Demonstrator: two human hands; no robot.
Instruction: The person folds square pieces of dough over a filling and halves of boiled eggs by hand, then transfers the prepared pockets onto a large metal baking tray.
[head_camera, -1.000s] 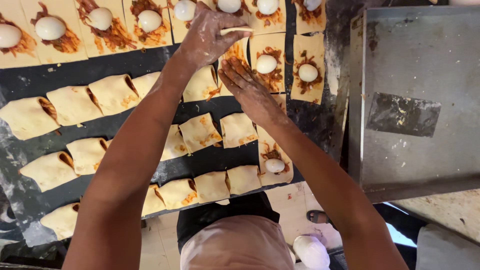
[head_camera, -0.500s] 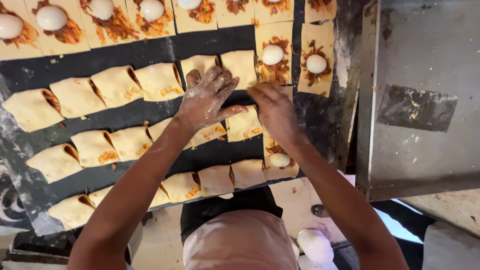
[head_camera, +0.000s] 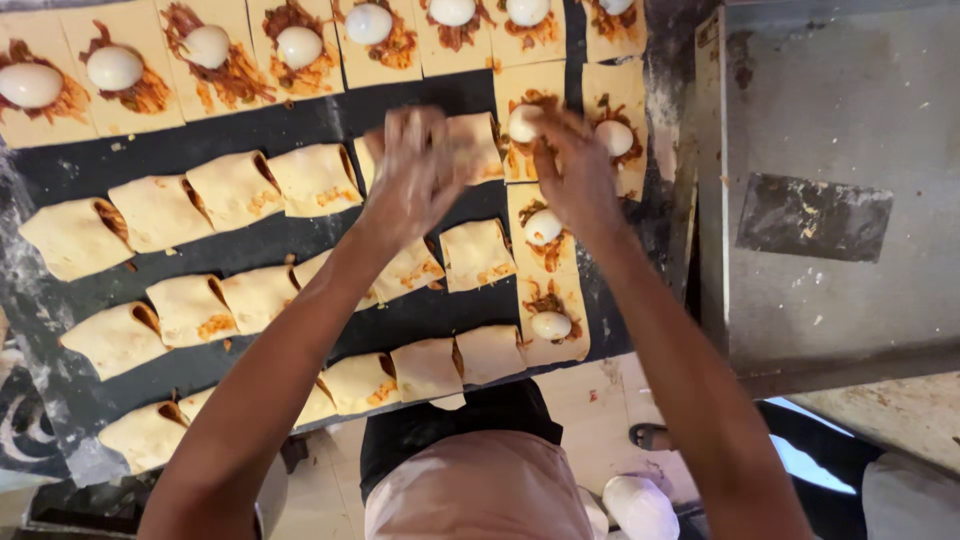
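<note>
Left hand (head_camera: 415, 170): blurred, fingers spread and curled over a folded pastry (head_camera: 470, 145) near the top middle of the dark worktop (head_camera: 60, 170); right hand (head_camera: 575, 170): fingertips pinching at an open dough square (head_camera: 535, 100) with filling and an egg (head_camera: 522, 122), just beside the folded one; grip detail cannot be told for blur. Folded pastries (head_camera: 235, 190) in 3 rows toward the left edge; open squares with eggs (head_camera: 205, 45) along the top edge; metal tray (head_camera: 840, 130) right of the worktop.
</note>
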